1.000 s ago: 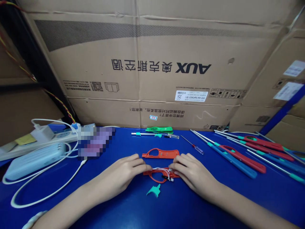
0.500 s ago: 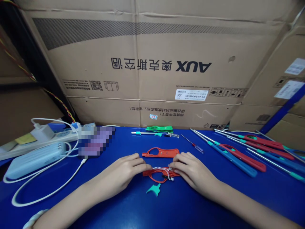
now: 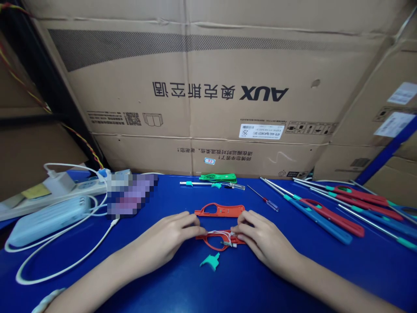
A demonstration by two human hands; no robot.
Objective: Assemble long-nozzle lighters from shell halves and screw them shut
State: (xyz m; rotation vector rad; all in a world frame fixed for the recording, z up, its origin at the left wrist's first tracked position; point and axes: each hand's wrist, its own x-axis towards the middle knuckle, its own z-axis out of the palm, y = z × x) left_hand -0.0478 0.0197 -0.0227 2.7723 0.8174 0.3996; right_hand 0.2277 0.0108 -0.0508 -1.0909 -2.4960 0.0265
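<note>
An orange-red plastic handle half [image 3: 220, 248] with a finger loop lies before me, its inner side up. White wires [image 3: 217, 232] run along it, with a small dark and white part on their end over the loop. My left hand [image 3: 178, 230] pinches the wires at the handle's left end. The thumb and fingers of my right hand [image 3: 264, 234] are closed on the wires over the right part of the handle, hiding its end. A matching handle half [image 3: 228, 210] lies just behind. A turquoise trigger piece [image 3: 211, 261] rests in front.
A screwdriver [image 3: 270, 204], a green handle shell [image 3: 217, 178] and a metal rod [image 3: 195, 184] lie behind. Several red and blue long-stemmed lighters [image 3: 332, 217] are at right. At left are a power bank [image 3: 48, 221], a phone [image 3: 138, 195], cables and a power strip [image 3: 86, 186]. Cardboard [image 3: 208, 56] stands behind.
The small part on the wire end has turned slightly over the loop. Both hands keep nearly the same place and grip.
</note>
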